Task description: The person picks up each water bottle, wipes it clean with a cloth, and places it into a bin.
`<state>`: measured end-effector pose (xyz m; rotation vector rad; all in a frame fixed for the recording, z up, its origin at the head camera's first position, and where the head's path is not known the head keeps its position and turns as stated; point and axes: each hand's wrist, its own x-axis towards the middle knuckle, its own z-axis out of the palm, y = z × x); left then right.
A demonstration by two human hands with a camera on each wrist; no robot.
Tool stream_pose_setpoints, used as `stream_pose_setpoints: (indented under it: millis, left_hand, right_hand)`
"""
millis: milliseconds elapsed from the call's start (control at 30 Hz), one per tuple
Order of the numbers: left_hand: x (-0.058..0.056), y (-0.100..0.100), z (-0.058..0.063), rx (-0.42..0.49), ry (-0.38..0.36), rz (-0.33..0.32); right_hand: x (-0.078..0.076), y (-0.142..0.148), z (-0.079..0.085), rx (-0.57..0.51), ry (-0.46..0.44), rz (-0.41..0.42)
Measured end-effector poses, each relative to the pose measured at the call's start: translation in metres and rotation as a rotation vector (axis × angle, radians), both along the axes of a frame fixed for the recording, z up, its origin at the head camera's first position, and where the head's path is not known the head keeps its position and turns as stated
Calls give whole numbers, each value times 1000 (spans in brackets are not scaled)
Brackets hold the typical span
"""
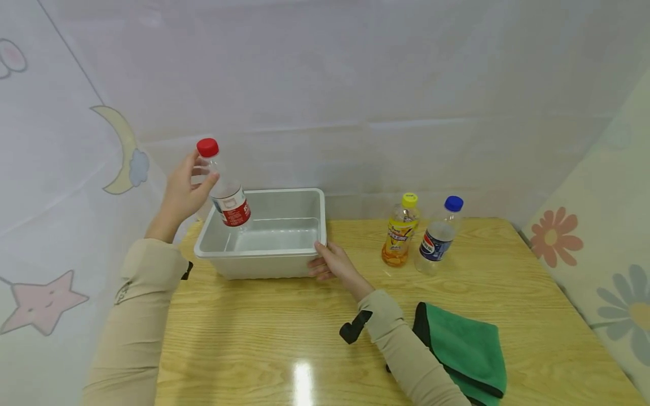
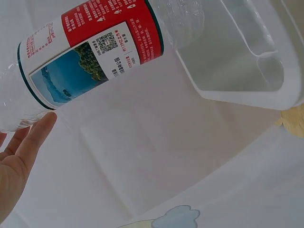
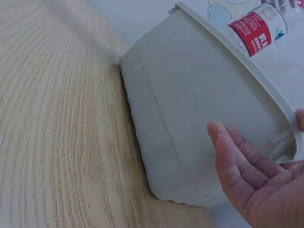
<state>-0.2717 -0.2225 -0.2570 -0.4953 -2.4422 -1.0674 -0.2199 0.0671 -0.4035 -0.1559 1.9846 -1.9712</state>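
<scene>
In the head view my left hand (image 1: 185, 189) grips a clear plastic water bottle (image 1: 231, 206) near its neck. The bottle has a red cap and a red-and-white label, and leans with its base over the left part of a white plastic tub (image 1: 269, 254). The left wrist view shows fingers (image 2: 35, 137) against the bottle's side just above the label (image 2: 104, 45). My right hand (image 1: 332, 262) holds the tub's front right corner, thumb at the rim. From the right wrist, its fingers (image 3: 228, 154) lie along the outer wall (image 3: 185, 90).
On the wooden table (image 1: 269, 332), right of the tub, stand a yellow-capped bottle (image 1: 400, 234) with some orange drink and a blue-capped bottle (image 1: 438, 239). A folded green cloth (image 1: 464, 347) lies by the right forearm. A pale printed sheet (image 1: 330, 84) hangs behind.
</scene>
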Motion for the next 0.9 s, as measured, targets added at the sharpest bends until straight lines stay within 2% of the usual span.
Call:
stream_pose_setpoints:
  millis: [133,333,533,700,900]
  left_hand:
    - [-9,-4,3,-51,-65,12]
    - [-24,-8,10,-192,-187,32]
    - [-38,-11,15,-336,-270,25]
    - [-47,-16,18,-324,-409,24]
    - [-52,-20,18,-276,-541,23]
  right_hand:
    - [1,0,1,2,1,-1]
    - [1,0,1,1,-7,-5]
    - [-11,1,-17,-12,-18,0]
    - [-17,-1,-28,-20,-24,-25]
    - [-16,-4,-30,-5,-13,-57]
